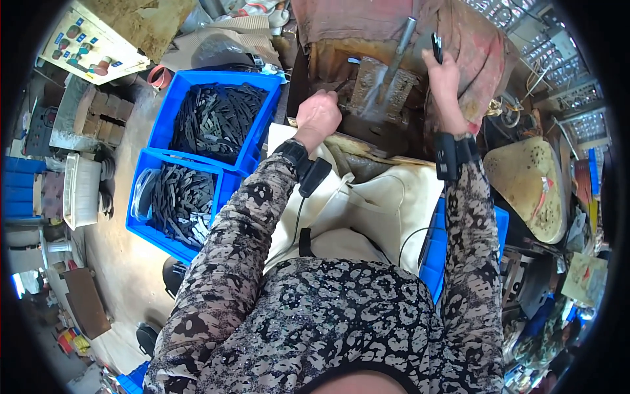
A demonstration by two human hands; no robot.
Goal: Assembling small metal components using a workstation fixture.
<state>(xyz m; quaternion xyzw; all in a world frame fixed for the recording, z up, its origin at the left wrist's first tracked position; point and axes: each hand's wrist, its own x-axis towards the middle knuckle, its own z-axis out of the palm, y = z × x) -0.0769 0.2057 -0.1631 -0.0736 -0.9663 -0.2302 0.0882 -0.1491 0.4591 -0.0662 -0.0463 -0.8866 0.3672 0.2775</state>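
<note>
My right hand (445,84) is raised at the right side of a wet, brown-stained trough (367,134). Its fingers close around narrow dark metal strips (437,47), which stick up past the fingertips. At the trough's left edge, my left hand (319,115) is curled closed, its fingers turned toward the inside. Whatever it grips, if anything, is too small to make out. Between the hands a metal pipe (399,56) slants down over a rusty, pitted plate (373,85), with liquid running below it.
Two blue crates (152,128) on my left hold many dark metal strips (220,118). A white apron (367,203) covers my lap, with a blue bin (433,259) beside it. Reddish cloth (361,20) hangs behind the trough. A stained triangular seat (530,190) stands right; a control box (92,43) stands far left.
</note>
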